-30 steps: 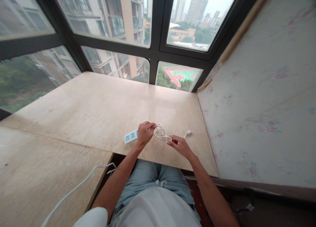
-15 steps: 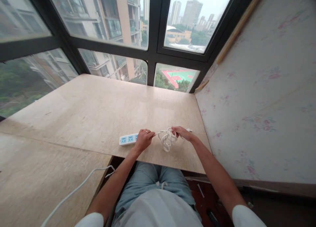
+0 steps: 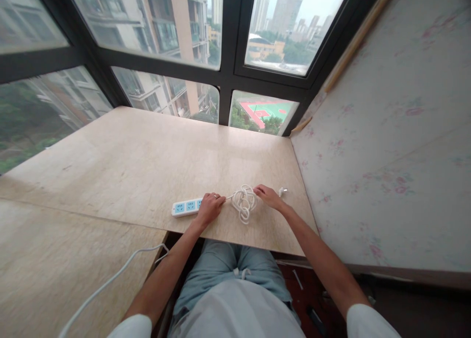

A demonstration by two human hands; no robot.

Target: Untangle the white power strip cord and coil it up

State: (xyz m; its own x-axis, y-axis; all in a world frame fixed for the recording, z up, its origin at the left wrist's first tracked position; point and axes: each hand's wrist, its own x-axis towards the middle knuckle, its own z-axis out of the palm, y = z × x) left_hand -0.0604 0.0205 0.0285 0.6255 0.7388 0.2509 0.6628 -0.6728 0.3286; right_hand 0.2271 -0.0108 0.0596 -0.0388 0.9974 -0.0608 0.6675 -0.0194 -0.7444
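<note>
A white power strip with blue sockets lies near the front edge of the beige stone counter. My left hand rests closed over the strip's right end, where the cord leaves it. The white cord lies in a loose tangled bundle just to the right. My right hand is closed on the far side of that bundle. The cord's white plug peeks out on the counter beyond my right hand.
Large dark-framed windows run along the back of the counter. A flower-patterned wall closes the right side. Another white cable trails over the lower counter at the left, near my knees.
My hands have lowered the cord bundle from the air onto the counter. The right hand moved from in front of the bundle to its far right side; the strip shifted left.
</note>
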